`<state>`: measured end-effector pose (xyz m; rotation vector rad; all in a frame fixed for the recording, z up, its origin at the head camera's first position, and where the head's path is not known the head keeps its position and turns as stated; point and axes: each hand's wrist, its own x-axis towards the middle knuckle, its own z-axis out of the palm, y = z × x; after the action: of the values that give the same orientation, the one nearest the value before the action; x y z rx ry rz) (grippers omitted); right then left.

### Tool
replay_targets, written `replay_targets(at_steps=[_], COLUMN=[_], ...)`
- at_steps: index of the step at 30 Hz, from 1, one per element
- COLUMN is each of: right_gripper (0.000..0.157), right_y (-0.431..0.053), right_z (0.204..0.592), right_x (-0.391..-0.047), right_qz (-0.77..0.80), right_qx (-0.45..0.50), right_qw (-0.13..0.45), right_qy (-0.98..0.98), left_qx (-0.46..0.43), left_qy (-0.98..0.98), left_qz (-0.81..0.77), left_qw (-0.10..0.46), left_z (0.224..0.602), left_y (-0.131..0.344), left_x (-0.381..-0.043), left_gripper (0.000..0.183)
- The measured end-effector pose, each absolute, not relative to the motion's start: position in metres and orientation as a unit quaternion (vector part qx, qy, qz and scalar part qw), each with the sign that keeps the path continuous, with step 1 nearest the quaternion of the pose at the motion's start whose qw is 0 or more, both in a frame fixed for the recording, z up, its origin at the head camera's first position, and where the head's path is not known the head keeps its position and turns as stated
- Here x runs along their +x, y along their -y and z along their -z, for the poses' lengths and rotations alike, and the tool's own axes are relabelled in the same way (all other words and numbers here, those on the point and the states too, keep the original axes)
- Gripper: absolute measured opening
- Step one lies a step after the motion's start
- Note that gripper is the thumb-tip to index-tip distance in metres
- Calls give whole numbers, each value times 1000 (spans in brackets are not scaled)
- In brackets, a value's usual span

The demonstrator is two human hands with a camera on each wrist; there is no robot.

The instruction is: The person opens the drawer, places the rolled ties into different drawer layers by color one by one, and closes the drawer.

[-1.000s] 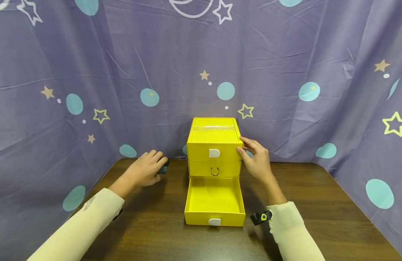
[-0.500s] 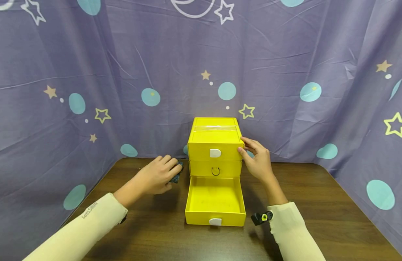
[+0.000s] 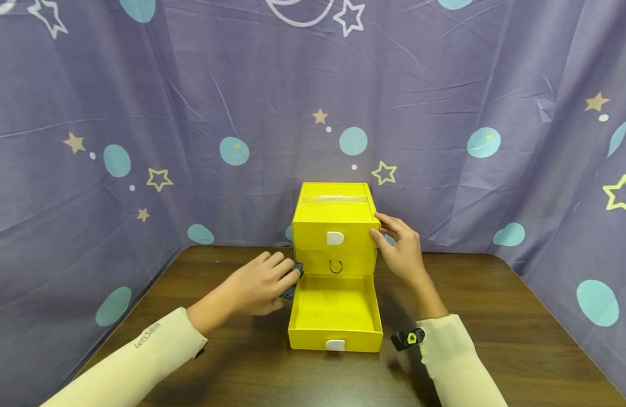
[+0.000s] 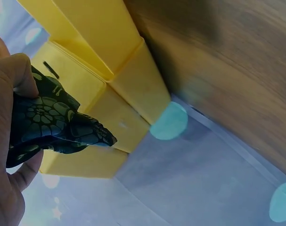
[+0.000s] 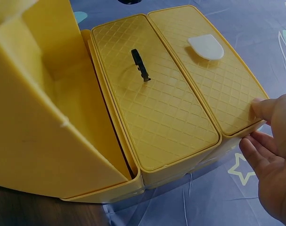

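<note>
A yellow three-drawer box (image 3: 333,212) stands on the table, its bottom drawer (image 3: 310,340) pulled out with nothing inside. The two upper drawers are closed. My left hand (image 3: 259,284) pinches a crumpled dark cloth (image 4: 46,117) with a floral print between thumb and fingers. In the head view it overlaps the left edge of the box, level with the middle drawer and the open one. My right hand (image 3: 403,253) steadies the upper right corner of the box, thumb on the top drawer's front and fingers along the side.
White tabs mark the top drawer (image 3: 335,238) and the bottom one; a dark loop (image 3: 335,267) is on the middle drawer. Clear tape (image 3: 335,199) crosses the box top. A purple patterned curtain (image 3: 272,85) hangs behind the brown wooden table (image 3: 475,316).
My left hand has carried the cloth rightward and slightly toward me, from the table's left side up to the box. The right hand and the drawers stay in place.
</note>
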<state>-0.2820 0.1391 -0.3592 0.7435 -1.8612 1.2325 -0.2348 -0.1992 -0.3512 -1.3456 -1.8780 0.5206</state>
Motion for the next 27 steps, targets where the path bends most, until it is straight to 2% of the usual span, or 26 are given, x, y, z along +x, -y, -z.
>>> replay_targets(at_steps=[5,16,27], right_gripper=[41,42,39], right_y=[-147,-146,-134], right_z=[371,373,354], right_x=[-298,-300,-270], right_qz=[-485,-479,-482], right_qx=[288,291,292], right_qw=[379,387,386], right_qy=[733,732,730], left_qx=[-537,-542,-539], left_qy=[724,718,733], left_qz=[-193,-193,-197], left_qw=[388,392,366], left_z=[354,369,391], left_y=[187,162,140], left_x=[-234,-240,-247], left_gripper=[62,46,44])
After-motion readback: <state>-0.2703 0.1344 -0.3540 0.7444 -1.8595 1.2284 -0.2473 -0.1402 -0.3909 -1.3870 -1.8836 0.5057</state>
